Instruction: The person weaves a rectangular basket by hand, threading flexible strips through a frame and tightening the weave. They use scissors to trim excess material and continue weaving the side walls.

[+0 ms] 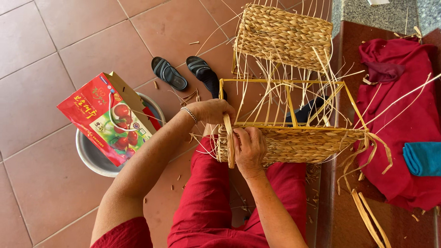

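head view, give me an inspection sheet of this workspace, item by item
surface: tiled floor, strewn with short straw scraps
job's things: part-woven basket on a yellow frame, resting on the lap; flat straw strip at its near end; loose strands stick out all round
clutter: red printed paper bag sitting in a metal basin; pair of dark sandals; red cloth and blue cloth on the ledge
grips: left hand on the basket's end by the strip; right hand pressed on the woven side; whether either closes round the strip cannot be told
cables: nothing seen
surroundings: dark polished ledge to the right
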Tool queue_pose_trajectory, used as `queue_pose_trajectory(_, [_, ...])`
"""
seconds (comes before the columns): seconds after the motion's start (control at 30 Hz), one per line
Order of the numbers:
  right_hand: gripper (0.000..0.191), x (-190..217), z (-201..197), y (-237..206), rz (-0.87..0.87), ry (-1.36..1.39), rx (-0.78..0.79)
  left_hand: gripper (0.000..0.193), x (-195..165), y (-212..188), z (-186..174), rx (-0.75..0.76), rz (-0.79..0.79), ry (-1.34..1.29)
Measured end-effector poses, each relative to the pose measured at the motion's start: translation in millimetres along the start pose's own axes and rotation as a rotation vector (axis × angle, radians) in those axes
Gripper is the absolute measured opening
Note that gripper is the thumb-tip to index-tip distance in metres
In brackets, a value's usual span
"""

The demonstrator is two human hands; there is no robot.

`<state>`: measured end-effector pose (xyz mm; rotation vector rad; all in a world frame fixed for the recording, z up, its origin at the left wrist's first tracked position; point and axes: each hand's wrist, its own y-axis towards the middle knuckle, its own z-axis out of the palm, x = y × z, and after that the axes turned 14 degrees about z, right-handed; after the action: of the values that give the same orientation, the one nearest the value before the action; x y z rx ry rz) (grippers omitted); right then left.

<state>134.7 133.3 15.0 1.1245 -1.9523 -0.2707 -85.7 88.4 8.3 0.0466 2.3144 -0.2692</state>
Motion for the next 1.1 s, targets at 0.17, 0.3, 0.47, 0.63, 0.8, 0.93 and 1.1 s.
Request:
queue_pose_trajectory(0.17, [0.019, 5, 6, 1, 0.034, 0.004, -0.033, 0.023, 1, 0, 3, 0.026, -0.032, 0.010])
queue_pose_trajectory(0.3, [0.016, 7, 8, 5, -0.018, 0.021, -0.021, 0.027, -8, -3, 7, -0.072, -0.059, -0.054])
queue_pose_trajectory(0.47, [0.016, -6, 5, 6, -0.054, 0.038, 0.058, 0.057, -29, -44, 20, -0.548, 0.120, -0.242])
queue_pose_trajectory(0.63, [0.008, -42, -2, -24, -0.111, -0.124, 0.360, 0.052, -41, -56, 42, -0.668, 0.045, -0.293])
queue_pose_trajectory(0.8, [0.017, -84, -15, -102, -0.118, -0.209, 0.648, 0.020, -30, -56, 58, -0.824, 0.266, -0.113])
queue_pose_trajectory(0.93, [0.019, -127, -32, -177, -0.054, -0.312, 0.842, 0.010, -27, -52, 69, -0.848, 0.330, -0.009])
queue_pose_trajectory(1.1, [0.013, -147, -29, -221, 0.102, -0.591, 1.264, 0.010, -38, -57, 66, -0.807, 0.309, -0.057])
